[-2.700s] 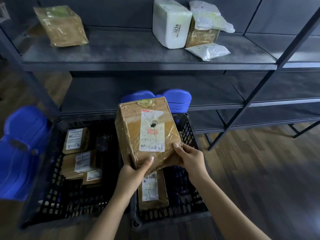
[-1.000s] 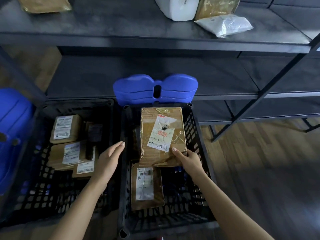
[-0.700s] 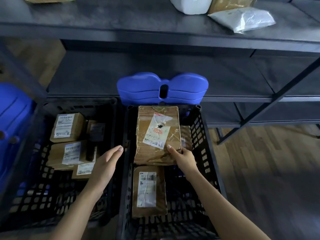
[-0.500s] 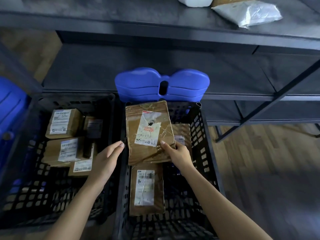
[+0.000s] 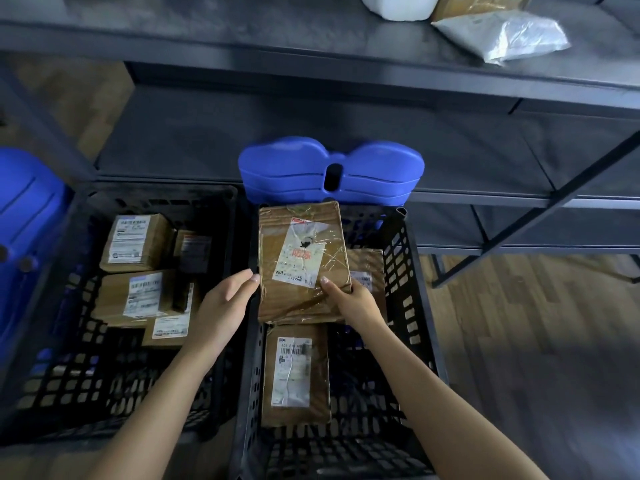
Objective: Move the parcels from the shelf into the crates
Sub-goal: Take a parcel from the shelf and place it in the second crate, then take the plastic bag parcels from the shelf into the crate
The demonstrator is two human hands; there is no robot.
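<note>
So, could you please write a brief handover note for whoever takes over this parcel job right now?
Right hand: gripping the large taped parcel at its near right corner, low over the right crate.
Left hand: open, fingertips at the parcel's left edge, holding nothing.
Done: four parcels visible in the left crate; two already in the right crate, under and beside the held one.
Left: release this parcel, then fetch the white bag and the two parcels cut off by the frame on the shelf.
</note>
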